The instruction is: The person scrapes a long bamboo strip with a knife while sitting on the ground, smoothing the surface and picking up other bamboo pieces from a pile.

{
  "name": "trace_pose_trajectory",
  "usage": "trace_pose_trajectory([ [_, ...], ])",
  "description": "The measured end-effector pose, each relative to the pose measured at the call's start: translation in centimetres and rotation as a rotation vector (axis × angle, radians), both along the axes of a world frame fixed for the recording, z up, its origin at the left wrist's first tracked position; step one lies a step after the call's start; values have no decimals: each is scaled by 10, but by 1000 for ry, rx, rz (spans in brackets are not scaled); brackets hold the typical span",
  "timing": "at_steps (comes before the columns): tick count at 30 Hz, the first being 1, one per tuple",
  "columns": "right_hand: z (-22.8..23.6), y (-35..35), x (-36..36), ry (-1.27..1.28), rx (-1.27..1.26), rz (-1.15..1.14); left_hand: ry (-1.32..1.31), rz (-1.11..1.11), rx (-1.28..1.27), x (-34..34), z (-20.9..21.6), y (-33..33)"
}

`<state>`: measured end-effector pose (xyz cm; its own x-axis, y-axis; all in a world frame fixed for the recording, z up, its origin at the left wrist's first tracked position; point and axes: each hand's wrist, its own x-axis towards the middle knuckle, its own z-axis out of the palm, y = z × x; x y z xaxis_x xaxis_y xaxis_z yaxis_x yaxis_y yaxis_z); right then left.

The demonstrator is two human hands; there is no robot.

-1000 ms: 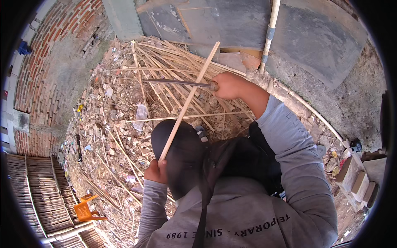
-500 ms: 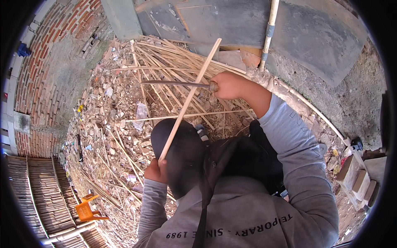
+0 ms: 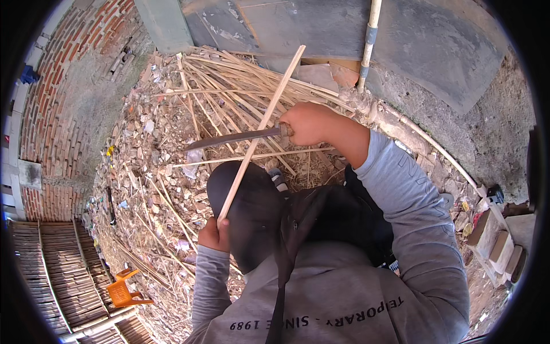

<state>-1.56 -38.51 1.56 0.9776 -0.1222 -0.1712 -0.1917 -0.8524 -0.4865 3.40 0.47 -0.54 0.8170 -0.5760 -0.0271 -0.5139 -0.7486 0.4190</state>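
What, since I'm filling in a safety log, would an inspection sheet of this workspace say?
Surface: uneven ground strewn with rubble.
Job's things: wooden strip; long blade crossing it in view, contact unclear.
Clutter: loose pile of strips beyond the hands.
Hands: left hand grips the strip's near end; right hand grips the blade's handle.
Cables: nothing clearly seen.
Surroundings: brick wall and orange chair left, grey panels ahead.

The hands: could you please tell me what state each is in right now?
Left hand: closed, holding a wooden strip.
Right hand: closed, holding a knife.
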Motion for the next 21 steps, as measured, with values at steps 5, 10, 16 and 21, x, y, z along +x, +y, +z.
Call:
trace_pose_trajectory([
  [5, -21, -34, 4, -19, 112, -131, -28, -9, -37, 0, -2, -9],
  [10, -25, -21, 7, -80, 55, -116, -65, -30, 6, 5, -3, 0],
  [16, -23, -29, -1, 4, 120, -149, 14, 46, -137, -7, -2, -13],
  [21, -35, -40, 2, -81, 117, -167, -39, 19, -63, -1, -3, -7],
])
